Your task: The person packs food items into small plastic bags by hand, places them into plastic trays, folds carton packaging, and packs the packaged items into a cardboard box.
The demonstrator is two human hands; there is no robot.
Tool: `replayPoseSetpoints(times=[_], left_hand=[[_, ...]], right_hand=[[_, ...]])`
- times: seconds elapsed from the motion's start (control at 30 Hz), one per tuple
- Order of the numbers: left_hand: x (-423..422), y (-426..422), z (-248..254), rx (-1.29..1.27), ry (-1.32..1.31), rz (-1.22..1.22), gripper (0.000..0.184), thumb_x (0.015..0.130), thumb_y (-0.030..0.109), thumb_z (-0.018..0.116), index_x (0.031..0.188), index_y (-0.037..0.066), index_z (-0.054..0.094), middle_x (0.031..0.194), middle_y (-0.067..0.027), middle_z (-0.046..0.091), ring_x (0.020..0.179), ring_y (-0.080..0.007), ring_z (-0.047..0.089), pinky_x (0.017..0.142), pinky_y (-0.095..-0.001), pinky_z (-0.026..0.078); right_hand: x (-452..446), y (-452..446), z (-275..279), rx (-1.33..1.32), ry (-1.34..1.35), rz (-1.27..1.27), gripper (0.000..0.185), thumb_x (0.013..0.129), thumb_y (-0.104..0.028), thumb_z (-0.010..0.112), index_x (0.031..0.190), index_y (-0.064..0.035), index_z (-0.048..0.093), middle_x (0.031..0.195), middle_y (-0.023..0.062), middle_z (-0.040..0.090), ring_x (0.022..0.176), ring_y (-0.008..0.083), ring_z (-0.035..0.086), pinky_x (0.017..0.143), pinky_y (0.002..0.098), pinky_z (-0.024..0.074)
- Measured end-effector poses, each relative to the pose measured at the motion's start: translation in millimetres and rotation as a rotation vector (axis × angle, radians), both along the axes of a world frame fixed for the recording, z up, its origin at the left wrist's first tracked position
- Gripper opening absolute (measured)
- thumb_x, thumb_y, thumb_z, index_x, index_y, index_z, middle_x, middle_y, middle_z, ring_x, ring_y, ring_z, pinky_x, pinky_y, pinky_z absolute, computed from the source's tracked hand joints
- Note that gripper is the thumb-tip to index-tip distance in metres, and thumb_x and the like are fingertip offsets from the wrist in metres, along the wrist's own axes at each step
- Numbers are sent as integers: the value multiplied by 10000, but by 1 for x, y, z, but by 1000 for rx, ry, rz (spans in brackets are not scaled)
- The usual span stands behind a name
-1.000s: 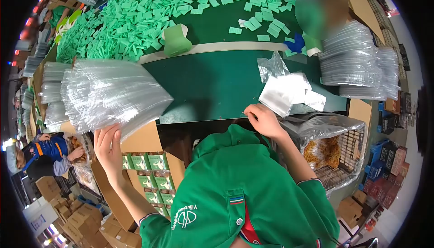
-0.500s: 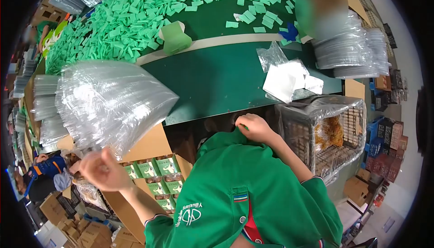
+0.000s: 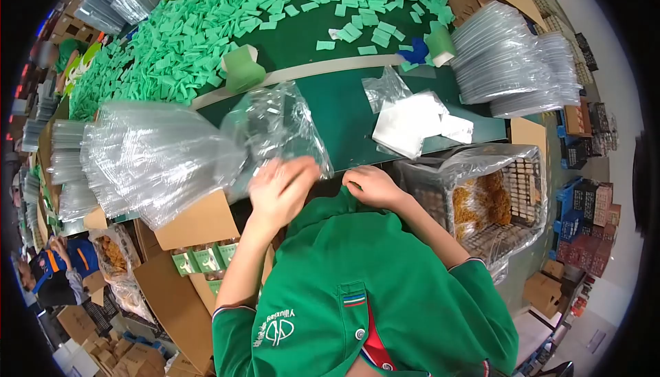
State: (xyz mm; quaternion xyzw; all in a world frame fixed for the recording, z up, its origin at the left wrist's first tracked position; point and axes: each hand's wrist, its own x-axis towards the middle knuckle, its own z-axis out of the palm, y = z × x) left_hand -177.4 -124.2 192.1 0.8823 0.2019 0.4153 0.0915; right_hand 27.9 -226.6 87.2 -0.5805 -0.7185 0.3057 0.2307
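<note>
My left hand point(image 3: 283, 188) is at the table's front edge, its fingers closed and slightly blurred on the lower edge of a clear plastic bag point(image 3: 278, 126). That bag spreads over the green table and overlaps a fanned stack of clear plastic bags point(image 3: 148, 157) on the left. My right hand point(image 3: 372, 186) is curled just in front of the table edge, beside the front of my green shirt point(image 3: 392, 260). What its fingers hold, if anything, is hidden. White sheets point(image 3: 409, 124) and a crumpled clear wrapper point(image 3: 385, 90) lie beyond it.
Many small green packets point(image 3: 185, 40) cover the far table behind a pale raised rim point(image 3: 309, 69). More clear bags point(image 3: 509, 54) are stacked at right. A plastic-lined crate point(image 3: 481, 198) with brown contents stands by my right arm; an open carton point(image 3: 206, 257) of green packs is at left.
My left hand has moved right, from beside the bag stack to the table edge, and a clear bag now spreads there. My right hand stays curled; the view has shifted slightly.
</note>
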Motion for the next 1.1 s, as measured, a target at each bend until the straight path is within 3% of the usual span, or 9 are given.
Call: replayPoseSetpoints(times=[0.23, 0.37, 0.53, 0.63, 0.73, 0.83, 0.93, 1.03, 1.1], left_hand=[[55, 18, -121, -198, 273, 95, 111, 738, 98, 652, 840, 79, 613, 864, -21, 616, 732, -246, 599, 653, -344, 485], [67, 19, -151, -264, 379, 58, 83, 742, 129, 640, 822, 109, 624, 842, 1, 598, 763, -230, 588, 662, -354, 485], [75, 48, -166, -360, 537, -54, 101, 739, 154, 646, 834, 119, 639, 952, -6, 581, 834, -240, 555, 726, -362, 460], [78, 55, -148, -369, 449, -79, 129, 732, 157, 662, 853, 115, 642, 1010, -15, 561, 860, -243, 527, 750, -364, 438], [83, 65, -150, -582, 277, -44, 162, 726, 150, 672, 881, 113, 641, 1044, -27, 548, 858, -240, 518, 756, -358, 428], [91, 79, -145, -500, 210, 100, 176, 727, 133, 671, 898, 113, 631, 1073, -32, 540, 867, -242, 517, 768, -359, 425], [94, 87, -148, -433, 367, 95, 326, 730, 148, 662, 1044, 105, 587, 1168, -51, 506, 955, -253, 499, 824, -371, 401], [90, 85, -157, -472, 499, 77, 451, 734, 155, 654, 1158, 87, 513, 1243, -59, 469, 1025, -267, 473, 872, -385, 374], [84, 79, -159, -522, 522, 80, 518, 741, 157, 647, 1217, 75, 461, 1292, -64, 441, 1072, -280, 454, 905, -394, 352]], right_hand=[[18, -8, -9, 81, 61, 7, 50, 786, -104, 512, 753, -71, 530, 714, 86, 589, 709, 281, 577, 675, 395, 453], [22, -16, -21, 97, 86, -17, 42, 777, -91, 524, 738, -74, 524, 675, 82, 571, 684, 267, 574, 645, 383, 450], [25, -5, -25, 49, 59, -136, 38, 782, -99, 525, 759, -69, 528, 711, 85, 587, 716, 271, 583, 676, 386, 454], [25, 6, -14, -38, 51, -169, 43, 788, -110, 527, 778, -70, 535, 738, 85, 595, 736, 272, 584, 698, 384, 454], [29, 15, -17, -76, 26, -210, 54, 793, -124, 528, 794, -72, 540, 748, 84, 595, 747, 273, 583, 706, 383, 453], [36, 28, -16, -35, 33, -246, 37, 775, -100, 543, 800, -74, 540, 730, 86, 582, 737, 280, 571, 673, 399, 444], [47, 47, -12, 42, 52, -285, 72, 740, -67, 573, 803, -74, 539, 695, 96, 563, 716, 301, 551, 629, 411, 428], [77, 69, -4, 133, 9, -489, 127, 745, -99, 596, 863, -80, 554, 742, 109, 565, 734, 308, 556, 648, 401, 439], [104, 84, -13, 113, 29, -743, 195, 756, -116, 606, 944, -93, 559, 862, 126, 568, 845, 321, 547, 719, 407, 445]])
